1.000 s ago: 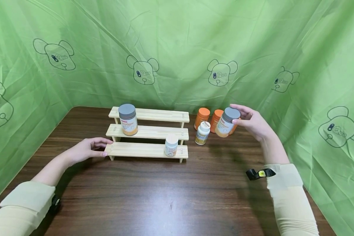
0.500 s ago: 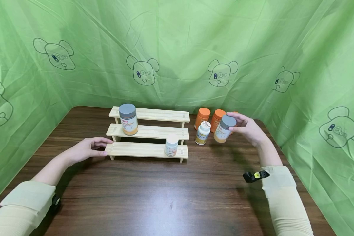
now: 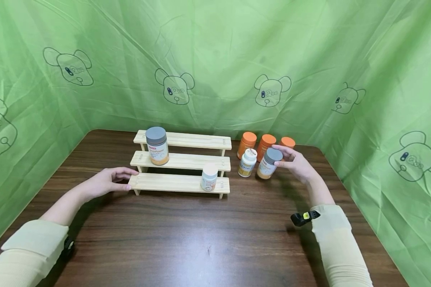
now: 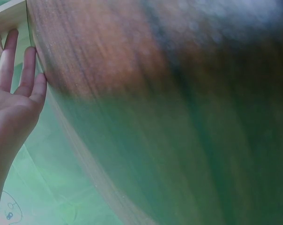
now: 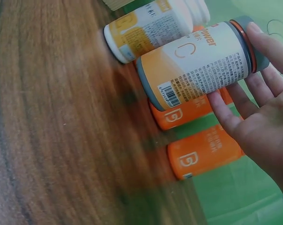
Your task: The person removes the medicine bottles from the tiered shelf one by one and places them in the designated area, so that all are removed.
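My right hand (image 3: 299,166) grips a supplement jar (image 3: 267,169) with a grey lid and a white and orange label, fingers and thumb round the lid. In the head view the jar leans a little; whether its base touches the table cannot be told. Just left of it stands a white bottle (image 3: 247,165) with a yellow label. My left hand (image 3: 103,184) rests at the left end of the lowest step of a three-step wooden shelf (image 3: 169,182). In the left wrist view the fingers (image 4: 8,61) look straight, touching the shelf end; the thumb is hidden there.
A second grey-lidded jar (image 3: 159,149) stands at the left of the middle step. One small white bottle (image 3: 209,180) sits at the right of the lowest step. Behind the held jar are orange bottles (image 3: 265,145) in a row. Green cloth (image 3: 215,48) surrounds the brown table (image 3: 186,231).
My right hand has carried the grey-lidded jar left, downward and nearer, to beside the white bottle. The rightmost orange bottle now shows more. My left hand stays at the shelf end.
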Demonstrator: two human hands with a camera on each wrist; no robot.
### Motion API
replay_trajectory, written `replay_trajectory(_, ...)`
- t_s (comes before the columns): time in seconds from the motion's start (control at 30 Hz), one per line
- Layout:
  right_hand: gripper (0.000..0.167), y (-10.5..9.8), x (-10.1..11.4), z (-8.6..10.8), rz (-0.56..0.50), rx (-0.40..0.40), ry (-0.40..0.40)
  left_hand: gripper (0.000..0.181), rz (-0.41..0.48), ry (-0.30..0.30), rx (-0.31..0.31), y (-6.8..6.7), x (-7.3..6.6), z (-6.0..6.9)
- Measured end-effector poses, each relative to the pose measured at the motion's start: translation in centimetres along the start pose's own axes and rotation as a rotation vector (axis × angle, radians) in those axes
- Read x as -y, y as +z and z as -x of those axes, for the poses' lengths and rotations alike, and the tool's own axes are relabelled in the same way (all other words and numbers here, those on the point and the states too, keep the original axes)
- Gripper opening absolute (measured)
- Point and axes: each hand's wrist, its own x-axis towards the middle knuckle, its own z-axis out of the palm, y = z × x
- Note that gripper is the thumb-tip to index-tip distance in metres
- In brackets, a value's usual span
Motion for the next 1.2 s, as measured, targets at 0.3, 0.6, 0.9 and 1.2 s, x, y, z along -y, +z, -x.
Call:
replay_trajectory(0.3,0.065,-0.1,-1.7,-0.2,-0.017,0.027,0.003,0.05,0.001,0.003,0.002,0.1,0.2,-0.1)
replay_trajectory(0.6,0.064,-0.3,-2.3,-0.5,-0.009,0.039,0.01,0.05,-0.007,-0.002,-0.001,0.1,0.2,-0.1)
replay_trajectory(0.9,0.063,-0.3,-2.2,-0.7,-0.029,0.044,0.028,0.051,0.004,-0.007,-0.002,0.1,0.3,-0.1)
replay_trajectory(1.2,0.064,-0.5,-1.4,-0.5,-0.009,0.084,-0.002,0.051,0.008,-0.004,-0.002,0.0,0.3,0.0)
